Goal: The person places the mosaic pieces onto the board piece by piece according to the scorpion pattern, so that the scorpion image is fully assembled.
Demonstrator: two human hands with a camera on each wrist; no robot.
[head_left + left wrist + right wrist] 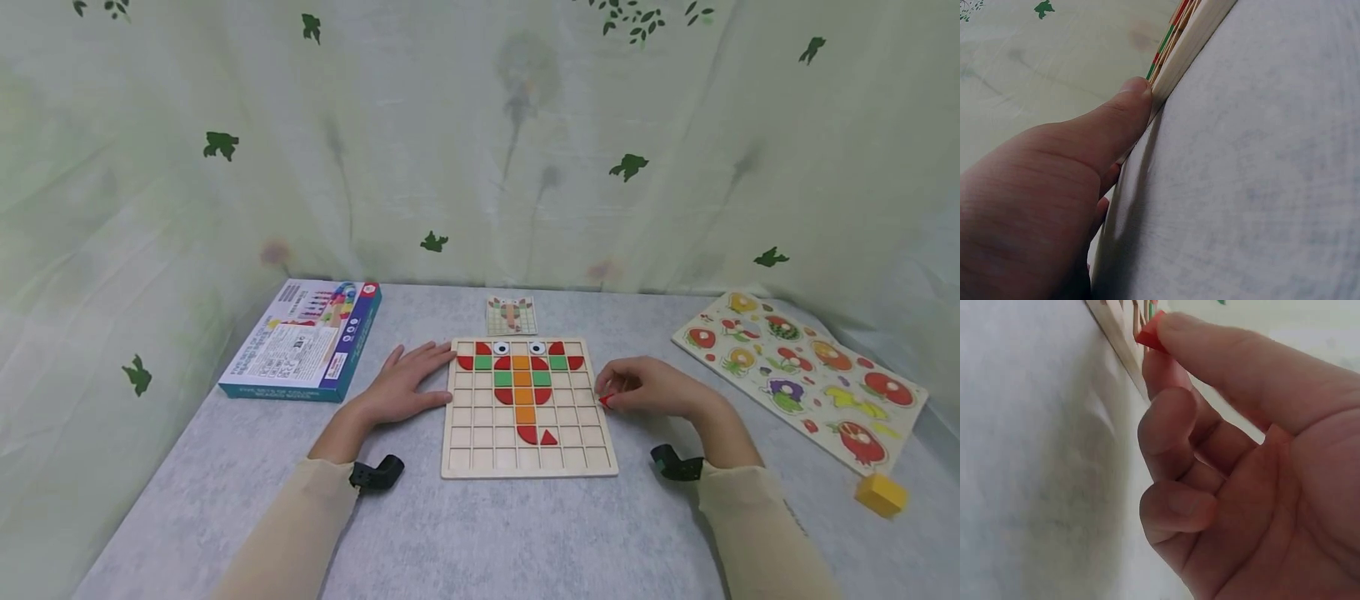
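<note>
A wooden grid board (480,460) lies mid-table, with red, green and orange tiles and two eye tiles in its cells. Among them is a red triangle tile (549,437) near the bottom. With fingers spread, my left hand (405,385) touches the board's left edge; its thumb (1116,109) meets the rim in the left wrist view. My right hand (648,387) pinches a small red tile (1150,332) between thumb and index finger beside the board's right edge. The tile's full outline is hidden by the fingers. The other right fingers are curled.
A small pattern card (512,317) lies behind the board. At the back left is a blue and white box (300,346). On the right lie a fruit picture board (806,379) and a yellow block (881,495). A leaf-print curtain (480,150) hangs behind the table.
</note>
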